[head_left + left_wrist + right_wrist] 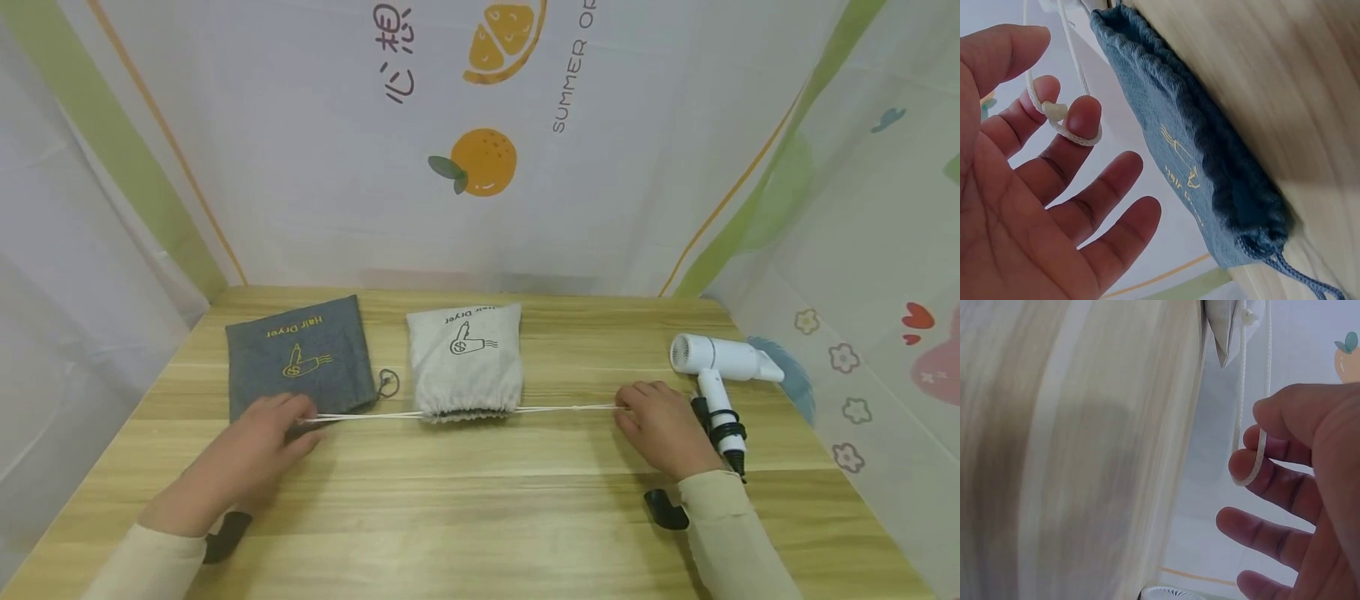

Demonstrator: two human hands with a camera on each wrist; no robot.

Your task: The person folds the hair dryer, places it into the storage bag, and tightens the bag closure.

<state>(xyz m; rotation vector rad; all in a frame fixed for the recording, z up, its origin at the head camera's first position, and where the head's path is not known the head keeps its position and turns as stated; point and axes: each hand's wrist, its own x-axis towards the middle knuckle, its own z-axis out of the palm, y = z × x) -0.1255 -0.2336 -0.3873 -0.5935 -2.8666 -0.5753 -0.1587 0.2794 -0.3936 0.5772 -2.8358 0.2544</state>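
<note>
A light grey drawstring pouch printed "Hair Dryer" lies mid-table, its gathered mouth facing the person and slightly parted. White drawstrings run taut from both sides of it. My left hand holds the left cord; in the left wrist view its knotted loop is hooked round the fingers, thumb apart. On the other side my right hand has the right loop caught on a bent finger, thumb beside the cord. Below the left hand's reach lies a dark grey drawstring pouch, also seen in the left wrist view.
Right of the right hand lies a white hair dryer with its black cord wrapped round the handle. Black curved pieces show near each forearm. White printed curtains stand around the wooden table.
</note>
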